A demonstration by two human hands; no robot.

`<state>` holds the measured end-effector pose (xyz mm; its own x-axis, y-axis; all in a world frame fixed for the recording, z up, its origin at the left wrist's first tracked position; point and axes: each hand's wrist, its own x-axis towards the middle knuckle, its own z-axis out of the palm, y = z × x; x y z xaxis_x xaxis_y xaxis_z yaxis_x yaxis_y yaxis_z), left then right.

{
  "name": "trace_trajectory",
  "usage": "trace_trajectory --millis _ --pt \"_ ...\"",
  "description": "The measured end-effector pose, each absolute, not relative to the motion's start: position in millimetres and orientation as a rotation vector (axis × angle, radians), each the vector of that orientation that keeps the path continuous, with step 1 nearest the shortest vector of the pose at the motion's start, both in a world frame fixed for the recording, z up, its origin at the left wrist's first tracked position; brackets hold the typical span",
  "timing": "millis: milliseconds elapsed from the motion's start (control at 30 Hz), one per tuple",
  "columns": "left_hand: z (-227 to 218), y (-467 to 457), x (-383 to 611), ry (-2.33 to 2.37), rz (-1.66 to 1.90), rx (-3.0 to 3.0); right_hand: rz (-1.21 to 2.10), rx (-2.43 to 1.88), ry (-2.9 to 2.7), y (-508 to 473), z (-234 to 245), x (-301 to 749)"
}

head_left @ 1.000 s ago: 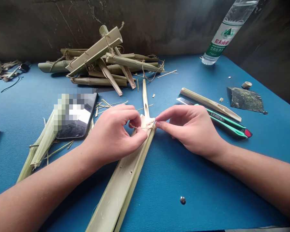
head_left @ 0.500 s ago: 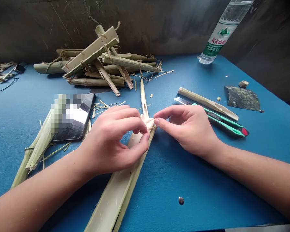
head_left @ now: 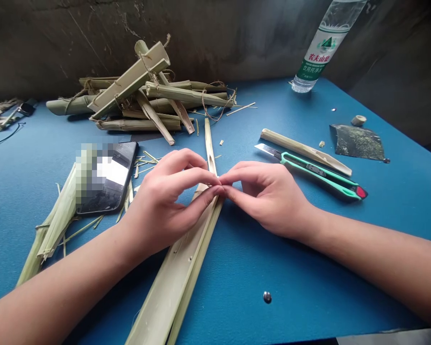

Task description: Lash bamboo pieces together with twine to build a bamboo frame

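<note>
My left hand [head_left: 174, 196] and my right hand [head_left: 271, 199] meet fingertip to fingertip, each in a pinch, over the upper end of a long split bamboo trough [head_left: 170, 282]. Thin twine is between the fingertips, mostly hidden by them. A narrow bamboo strip [head_left: 209, 143] sticks out beyond the hands from that same end; the joint between the two pieces is covered by my fingers. The trough lies hollow side up, slanting toward the lower edge of the view.
A green utility knife [head_left: 319, 179], blade out, lies right of my hands beside a bamboo strip [head_left: 305, 151]. A phone [head_left: 111, 196] lies left near bamboo pieces [head_left: 57, 225]. Behind are piled tied bamboo [head_left: 129, 86] and a water bottle [head_left: 319, 52]. A small metal piece [head_left: 267, 297] sits in front.
My hands have come together; the right fingertips moved left to meet the left ones, covering the joint and the twine. The view has shifted slightly.
</note>
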<state>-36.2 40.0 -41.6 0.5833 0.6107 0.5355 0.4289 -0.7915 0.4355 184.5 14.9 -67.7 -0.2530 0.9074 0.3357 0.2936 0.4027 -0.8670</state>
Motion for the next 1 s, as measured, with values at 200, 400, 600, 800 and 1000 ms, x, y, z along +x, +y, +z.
trace_trajectory --millis 200,400,600,800,1000 --pt "-42.5 38.2 -35.0 0.905 0.967 2.469 0.892 -1.103 -1.759 16.1 -67.2 185.6" --pt "-38.9 38.5 -35.2 0.928 0.858 2.457 0.903 -1.12 -1.77 14.0 -65.1 186.1" --pt "-39.1 41.5 -34.7 0.896 0.813 2.48 0.909 -1.191 -1.738 13.9 -64.3 186.1" --pt "-41.1 42.2 -36.6 0.916 0.814 2.474 0.934 -1.244 -1.68 15.3 -62.1 186.1" --pt "-42.4 42.1 -38.7 0.931 0.759 2.49 1.029 -1.203 -1.661 15.9 -59.8 186.2"
